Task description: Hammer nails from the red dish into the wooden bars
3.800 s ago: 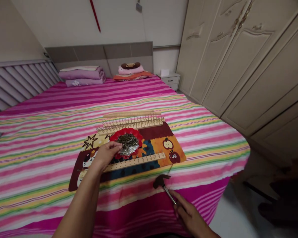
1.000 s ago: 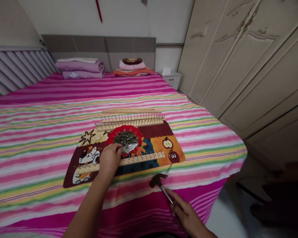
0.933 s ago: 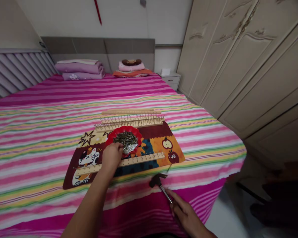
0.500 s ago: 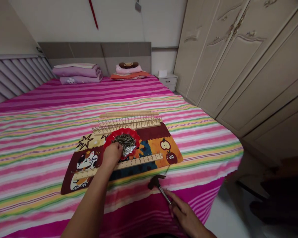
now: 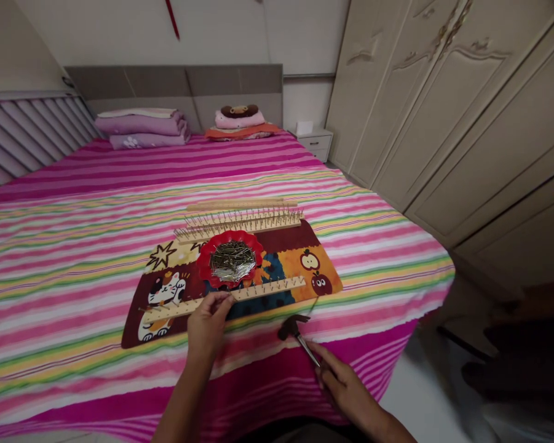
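Note:
A light wooden strip [image 5: 270, 288] with a row of nails standing in it lies along the near part of a patterned mat [image 5: 323, 246]. My left hand [image 5: 208, 320] is over the middle of this strip, its thumb and fingers pinched together; whatever is between them is too small to make out. Just beyond stands a red scalloped bowl [image 5: 203, 271] full of loose nails [image 5: 233, 259]. My right hand [image 5: 344, 381] is wrapped round the handle of a claw hammer [image 5: 295, 327], whose dark head hovers or rests near the mat's front edge; I cannot tell which.
Behind the bowl lie wooden strips [image 5: 240, 226] studded with many upright nails, and bare strips [image 5: 240, 203] farther back. Everything sits on a bed with a striped sheet [image 5: 373, 246]. Folded bedding [image 5: 142, 129] is at the headboard; a wardrobe [image 5: 443, 123] stands to the right.
My left hand has come out of the bowl of nails and moved back toward me to the near wooden strip. My right hand keeps hold of the hammer in much the same place.

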